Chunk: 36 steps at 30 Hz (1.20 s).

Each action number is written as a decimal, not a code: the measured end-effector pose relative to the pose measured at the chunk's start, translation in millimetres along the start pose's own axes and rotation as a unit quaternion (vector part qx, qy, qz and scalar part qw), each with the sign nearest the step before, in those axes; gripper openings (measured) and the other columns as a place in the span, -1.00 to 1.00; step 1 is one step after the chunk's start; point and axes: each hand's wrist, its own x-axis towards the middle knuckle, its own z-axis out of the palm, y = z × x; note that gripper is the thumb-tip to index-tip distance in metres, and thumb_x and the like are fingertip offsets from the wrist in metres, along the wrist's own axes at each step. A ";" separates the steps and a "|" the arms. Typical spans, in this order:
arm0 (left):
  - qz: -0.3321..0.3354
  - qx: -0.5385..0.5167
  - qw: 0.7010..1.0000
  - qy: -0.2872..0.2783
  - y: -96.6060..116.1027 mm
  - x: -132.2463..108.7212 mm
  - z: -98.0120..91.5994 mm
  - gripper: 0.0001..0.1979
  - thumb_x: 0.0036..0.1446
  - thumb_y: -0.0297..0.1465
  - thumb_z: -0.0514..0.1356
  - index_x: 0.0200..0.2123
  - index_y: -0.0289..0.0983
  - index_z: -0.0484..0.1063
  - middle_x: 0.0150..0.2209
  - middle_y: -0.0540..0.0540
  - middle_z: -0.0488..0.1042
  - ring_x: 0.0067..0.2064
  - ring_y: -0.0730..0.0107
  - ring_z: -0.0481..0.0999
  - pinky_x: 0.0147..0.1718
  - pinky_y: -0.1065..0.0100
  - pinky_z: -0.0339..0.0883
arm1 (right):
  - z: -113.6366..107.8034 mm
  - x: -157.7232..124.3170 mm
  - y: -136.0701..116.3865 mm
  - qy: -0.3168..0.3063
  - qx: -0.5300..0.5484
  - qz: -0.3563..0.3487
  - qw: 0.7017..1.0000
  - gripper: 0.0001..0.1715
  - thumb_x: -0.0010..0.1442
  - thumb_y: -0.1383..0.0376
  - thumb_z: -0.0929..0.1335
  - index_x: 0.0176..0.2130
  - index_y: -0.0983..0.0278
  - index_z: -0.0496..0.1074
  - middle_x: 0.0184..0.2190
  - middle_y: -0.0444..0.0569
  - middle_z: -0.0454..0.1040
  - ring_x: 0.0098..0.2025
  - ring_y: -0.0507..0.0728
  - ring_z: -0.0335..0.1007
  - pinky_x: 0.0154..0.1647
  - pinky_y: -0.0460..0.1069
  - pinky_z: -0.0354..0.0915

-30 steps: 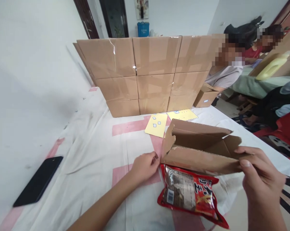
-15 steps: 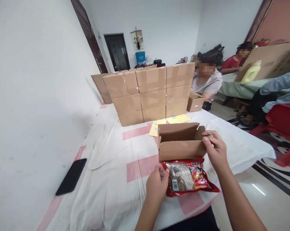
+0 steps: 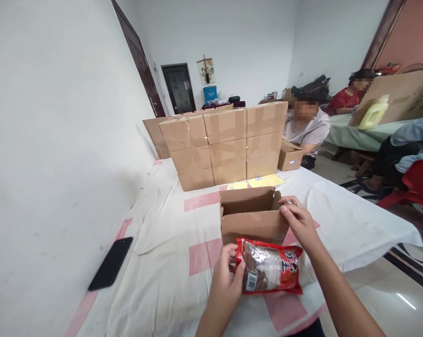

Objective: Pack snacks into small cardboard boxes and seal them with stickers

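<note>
An open cardboard box [image 3: 255, 225] stands on the cloth-covered table, its long opening facing up. My right hand [image 3: 297, 219] is closed on the box's right end, thumb and fingers pinching the edge by the small flap. In front of the box is a red plastic food packet [image 3: 272, 267] with a clear window, dark brown contents and a barcode. My left hand [image 3: 228, 269] grips the packet's left end between thumb and fingers. The packet is tilted, its upper edge covering the lower part of the box's front wall.
Stacked, taped cartons [image 3: 228, 145] form a wall across the table. Yellow printed sheets [image 3: 265, 181] lie before them. A black phone [image 3: 111, 263] rests at the left by the wall. A person [image 3: 309, 124] sits behind a smaller carton [image 3: 290, 157]; a red chair [image 3: 417, 182] stands right.
My left hand has lifted and tilted the packet, which lay flatter before. The box and my right hand have shifted left. The view has moved slightly.
</note>
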 end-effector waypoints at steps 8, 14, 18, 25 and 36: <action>0.274 0.079 0.921 0.264 119.2 22.5 -102.7 -0.72 0.19 -0.39 0.29 -0.04 -0.12 0.34 -0.10 -0.05 0.46 -0.21 0.39 0.60 -0.37 0.42 0.52 | 2.0 -1.1 -2.9 0.010 0.025 0.003 1.000 -0.51 0.33 0.05 0.33 -0.55 0.23 0.34 -0.26 0.01 0.45 -0.16 0.18 0.42 -0.13 0.07 0.30; 0.325 0.010 0.897 0.299 136.3 110.2 -76.0 -0.57 0.25 -0.37 0.22 0.12 -0.10 0.15 -0.10 -0.02 0.42 -0.14 0.44 0.60 -0.27 0.45 0.49 | 3.7 -4.5 0.1 0.009 0.033 0.008 0.999 -0.56 0.35 0.11 0.32 -0.51 0.23 0.36 -0.23 -0.01 0.43 -0.14 0.17 0.41 -0.13 0.04 0.27; 0.192 0.210 0.958 0.028 99.7 149.3 -50.6 -0.58 0.25 -0.41 0.08 0.18 -0.15 0.26 -0.04 -0.14 0.55 -0.04 0.25 0.58 0.03 0.15 0.45 | 3.4 -4.0 0.1 0.005 0.040 -0.001 0.999 -0.57 0.35 0.08 0.31 -0.48 0.23 0.38 -0.24 0.00 0.42 -0.15 0.17 0.41 -0.10 0.07 0.28; 0.138 0.324 0.928 -0.123 89.4 156.5 -56.3 -0.53 0.19 -0.49 0.04 0.09 -0.02 0.48 -0.05 0.03 0.63 0.08 0.19 0.52 0.39 -0.14 -0.19 | 3.8 -5.3 -4.7 -0.003 0.057 0.010 0.998 -0.53 0.36 0.05 0.31 -0.50 0.23 0.37 -0.25 0.02 0.39 -0.17 0.17 0.39 -0.25 0.04 0.28; 0.152 0.193 0.966 -0.086 44.7 145.1 -56.6 -0.49 0.42 -0.16 -0.15 0.28 -0.18 0.29 0.32 -0.15 0.33 0.36 0.26 0.27 0.32 0.16 0.14 | 7.1 -16.9 9.7 0.001 0.039 0.027 0.999 -0.54 0.38 0.06 0.28 0.19 0.09 0.43 0.05 0.05 0.51 0.13 0.26 0.35 0.17 0.22 0.26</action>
